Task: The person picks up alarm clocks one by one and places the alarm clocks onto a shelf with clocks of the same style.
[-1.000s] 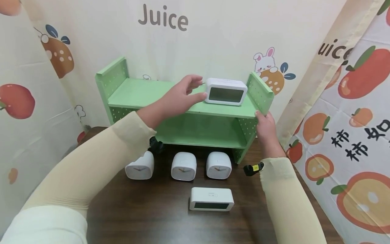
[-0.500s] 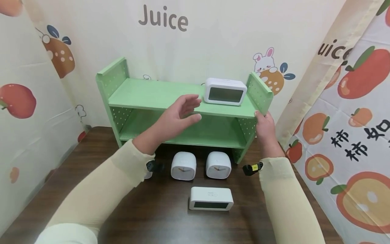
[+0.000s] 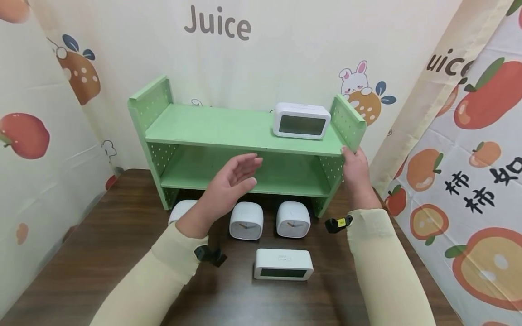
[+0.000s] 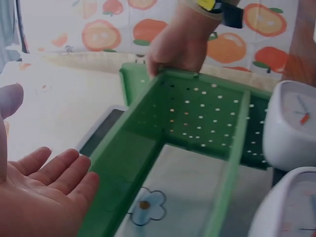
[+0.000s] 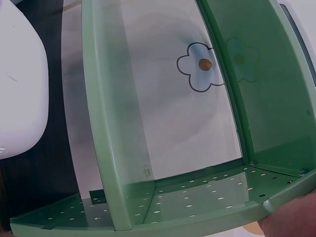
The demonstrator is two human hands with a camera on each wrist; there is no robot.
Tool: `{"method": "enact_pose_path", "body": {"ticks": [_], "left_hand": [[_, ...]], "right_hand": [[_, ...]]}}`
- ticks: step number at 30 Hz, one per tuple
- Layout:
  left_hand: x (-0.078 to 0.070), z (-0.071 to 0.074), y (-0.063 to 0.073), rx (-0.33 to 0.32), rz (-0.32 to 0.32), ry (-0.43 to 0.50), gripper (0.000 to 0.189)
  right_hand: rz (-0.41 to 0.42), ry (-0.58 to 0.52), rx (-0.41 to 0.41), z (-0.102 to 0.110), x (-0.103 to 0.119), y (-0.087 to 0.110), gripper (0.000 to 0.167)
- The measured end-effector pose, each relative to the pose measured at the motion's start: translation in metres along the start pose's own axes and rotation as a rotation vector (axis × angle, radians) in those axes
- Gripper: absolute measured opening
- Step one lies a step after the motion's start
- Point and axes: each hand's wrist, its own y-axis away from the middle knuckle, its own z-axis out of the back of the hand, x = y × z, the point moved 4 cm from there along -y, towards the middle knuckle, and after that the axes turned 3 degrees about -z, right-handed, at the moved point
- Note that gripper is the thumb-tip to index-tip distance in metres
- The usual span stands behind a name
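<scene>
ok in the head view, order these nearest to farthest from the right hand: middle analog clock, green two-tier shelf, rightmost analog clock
1. Green two-tier shelf: touching, its right end gripped by the right hand.
2. Rightmost analog clock: below and left of that hand.
3. Middle analog clock: farther left along the row.

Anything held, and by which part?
The right hand grips the green two-tier shelf with perforated sides by its right side panel, near the upper board; the left hand holds nothing.
</scene>
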Motion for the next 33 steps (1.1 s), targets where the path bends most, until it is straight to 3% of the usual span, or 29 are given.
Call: {"method": "enact_pose_path", "body": {"ticks": [10,18,28,33], "left_hand": [[0.036,-0.028,0.021,0.019,0.114,0.062,0.059],[0.066,-0.043,0.036,0.053,0.193,0.009,0.056],[0.082,-0.055,0.051,0.126,0.290,-0.114,0.058],[0.086,-0.059,0.055,0.167,0.302,-0.161,0.060]], "right_hand": [[-0.007,0.016,-0.006,0.002,0.000,0.000,0.054],[0.000,-0.005,0.017,0.001,-0.001,0.001,0.053],[0.009,-0.015,0.021,0.000,0.000,0.001,0.053],[0.011,-0.024,0.027,0.000,0.001,0.003,0.053]]}}
